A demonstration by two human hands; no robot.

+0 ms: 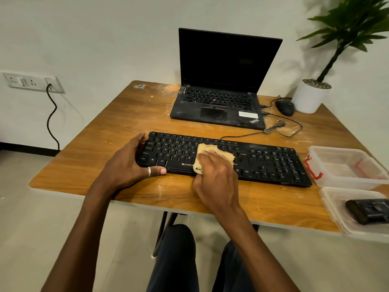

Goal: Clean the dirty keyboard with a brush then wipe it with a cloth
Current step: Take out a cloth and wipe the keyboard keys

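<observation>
- My right grip [214,178] was closed around the cloth [228,157], fingers bent over it and pressing it down on the keys.
- The cloth was a tan, ragged-edged piece. It lay on the middle of the keyboard [273,163], over the near edge beside the printed brand name.
- My left grip [128,163] clasped the left end of the keyboard, fingers curled over the far edge and thumb along the near edge. There was a pale ring on the thumb.
- The keyboard was black and lay flat across the front of the wooden counter [134,114], its near edge close to the counter's front edge. Its cable [280,127] ran in loose loops to the laptop [221,81].
- The laptop stood open behind the keyboard with a dark screen and pale smears on its palm rest.
- Pale dust streaked the counter around both.
- At my right a clear plastic box [345,165] with a red latch [311,167] sat just beside the keyboard's right end. I saw only a pale film on its floor and could not tell what it was.
- Nearer me, touching that box, a shallow clear tray [334,209] held a black blocky object [368,210] that I could not identify.
- A black mouse [285,107] lay right of the laptop, beside a white pot [310,98] with a green plant.
</observation>
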